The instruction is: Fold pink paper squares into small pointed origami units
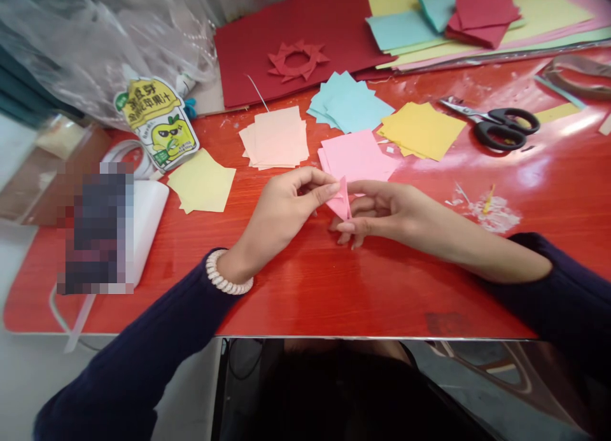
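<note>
A small folded piece of pink paper is held above the red table between both hands. My left hand pinches its upper left part between thumb and fingers. On the other side, my right hand grips its lower right edge with thumb and fingertips. Just behind the hands lies a stack of pink paper squares, partly covered by the fingers. Stacks of peach squares, light blue squares and yellow squares spread around it.
Black-handled scissors lie at the right, near white scraps. Pale yellow squares and a drink pouch are at the left. A red folded paper ring rests on dark red sheets. The table's front edge runs below.
</note>
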A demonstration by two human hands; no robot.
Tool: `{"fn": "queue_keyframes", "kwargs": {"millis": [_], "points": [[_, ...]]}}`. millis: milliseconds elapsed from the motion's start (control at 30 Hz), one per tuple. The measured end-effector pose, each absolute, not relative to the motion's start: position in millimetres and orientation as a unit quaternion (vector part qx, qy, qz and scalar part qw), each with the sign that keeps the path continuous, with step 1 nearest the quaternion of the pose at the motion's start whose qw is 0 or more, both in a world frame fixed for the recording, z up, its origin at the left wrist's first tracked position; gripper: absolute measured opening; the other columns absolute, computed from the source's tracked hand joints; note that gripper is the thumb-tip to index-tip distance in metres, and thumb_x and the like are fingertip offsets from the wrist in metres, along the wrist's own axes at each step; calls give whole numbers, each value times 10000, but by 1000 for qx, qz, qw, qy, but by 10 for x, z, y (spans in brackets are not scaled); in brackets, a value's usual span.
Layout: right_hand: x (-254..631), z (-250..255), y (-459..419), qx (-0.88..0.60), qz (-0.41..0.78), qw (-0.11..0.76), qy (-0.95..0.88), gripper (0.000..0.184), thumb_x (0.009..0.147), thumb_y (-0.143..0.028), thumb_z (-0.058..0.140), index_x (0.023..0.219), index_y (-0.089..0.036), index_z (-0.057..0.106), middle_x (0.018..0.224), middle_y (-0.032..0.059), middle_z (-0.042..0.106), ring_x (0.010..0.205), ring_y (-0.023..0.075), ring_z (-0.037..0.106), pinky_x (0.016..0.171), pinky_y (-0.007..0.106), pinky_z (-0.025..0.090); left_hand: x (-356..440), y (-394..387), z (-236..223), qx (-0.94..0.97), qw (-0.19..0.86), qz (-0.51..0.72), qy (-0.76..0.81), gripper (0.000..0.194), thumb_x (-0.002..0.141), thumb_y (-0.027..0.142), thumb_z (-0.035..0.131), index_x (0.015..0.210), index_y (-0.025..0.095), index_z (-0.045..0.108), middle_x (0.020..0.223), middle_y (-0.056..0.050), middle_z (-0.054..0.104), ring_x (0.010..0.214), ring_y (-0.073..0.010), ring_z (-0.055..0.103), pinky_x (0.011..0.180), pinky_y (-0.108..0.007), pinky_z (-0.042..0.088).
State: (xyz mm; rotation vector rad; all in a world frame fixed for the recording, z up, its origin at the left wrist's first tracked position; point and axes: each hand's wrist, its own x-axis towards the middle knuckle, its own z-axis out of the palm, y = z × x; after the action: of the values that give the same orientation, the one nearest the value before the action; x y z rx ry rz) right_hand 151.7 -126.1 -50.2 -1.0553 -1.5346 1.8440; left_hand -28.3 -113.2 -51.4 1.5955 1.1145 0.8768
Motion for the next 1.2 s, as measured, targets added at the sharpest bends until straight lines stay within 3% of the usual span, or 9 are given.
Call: {"fn": "queue_keyframes", "kwargs": {"millis": [100,200,433,633,867,1100,1200], "points": [[1521,-497,-1261,-398,682,224,-572,237,801,-341,675,731,-143,565,665,34,684,568,125,659,553,236,541,-270,-1137,-526,651,476,364,466,161,842,326,609,867,170,635,862,-15,647,762,-107,573,678,-224,449],[1525,-488,-1266,-401,679,215,-576,273,839,-387,631,766,-128,589,673,44,687,528,125,656,522,240,542,-259,-1160,-496,669,458,360,461,188,845,353,606,918,182,632,854,-7,629,764,-102,556,686,-219,435],[1509,-479,-1285,-391,668,227,-591,314,840,-439,622,781,-135,568,659,26,670,509,115,649,511,223,543,-263,-1182,-455,689,435,336,473,298,848,424,582,683,176,585,656,12,549,623,-94,476,591,-232,384],[1506,-475,-1308,-404,637,242,-610,356,888,-483,533,735,-162,518,611,8,625,462,98,613,449,210,501,-269,-1154,-500,616,536,348,460,357,877,369,531,586,162,531,557,14,499,545,-83,476,529,-219,404],[1524,-472,-1292,-388,662,251,-590,300,923,-423,504,764,-169,512,627,-5,619,429,70,568,418,188,450,-265,-1129,-440,584,588,355,432,169,794,332,669,819,171,624,651,28,553,508,-47,513,485,-161,464],[1515,-501,-1312,-425,576,298,-632,328,868,-478,568,1009,-185,528,634,-32,590,470,91,568,443,207,467,-293,-1140,-423,519,641,352,443,205,785,312,685,747,146,569,680,13,615,536,-50,575,515,-155,510],[1533,-508,-1306,-435,541,316,-647,258,885,-439,559,897,-181,563,604,-31,569,453,77,548,451,200,458,-299,-1136,-446,526,645,337,440,230,821,364,641,791,148,571,708,-1,638,557,-61,601,545,-175,528]]}}
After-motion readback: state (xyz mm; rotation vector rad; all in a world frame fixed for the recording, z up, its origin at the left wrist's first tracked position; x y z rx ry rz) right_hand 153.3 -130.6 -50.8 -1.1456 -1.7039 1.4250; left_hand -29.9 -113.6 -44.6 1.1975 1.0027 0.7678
